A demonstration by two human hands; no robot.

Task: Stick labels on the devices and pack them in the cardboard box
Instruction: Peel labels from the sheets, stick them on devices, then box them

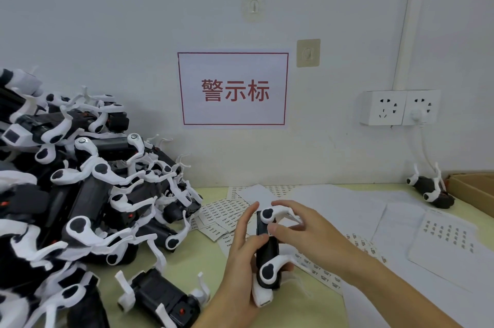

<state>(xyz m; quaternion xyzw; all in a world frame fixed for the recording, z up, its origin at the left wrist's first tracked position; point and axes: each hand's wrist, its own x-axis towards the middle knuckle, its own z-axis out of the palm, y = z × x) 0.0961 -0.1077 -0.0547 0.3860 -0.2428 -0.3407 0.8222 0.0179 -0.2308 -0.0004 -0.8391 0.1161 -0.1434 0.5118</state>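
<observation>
the left hand (pixel 242 253) holds a black plastic device with white curved arms (pixel 267 250) just above the pale yellow table (pixel 213 255). its fingers are curled round the left side of the device and the thumb lies on the front. the right hand (pixel 302 228) is at the top part of the same device. its pointer finger arches over the upper white arm and its thumb presses on the black body, so the two pinch the device between them. you cannot tell if a label is under the thumb.

to the left of the held device is a big heap of black and white devices (pixel 80 188), all tangled up. one more black device (pixel 163 298) lies alone just below the heap, close to the left wrist.

behind the held device lie white sheets of small printed labels (pixel 224 212). more white label sheets (pixel 443 236) lie to its right.

far to the right of the held device is one lone black and white device (pixel 430 191), near the brown cardboard box (pixel 473 188) at the table edge.

on the wall above the held device is a white paper sign with a red border and red writing (pixel 232 89), and to the right of the sign a white wall socket (pixel 398 107).
</observation>
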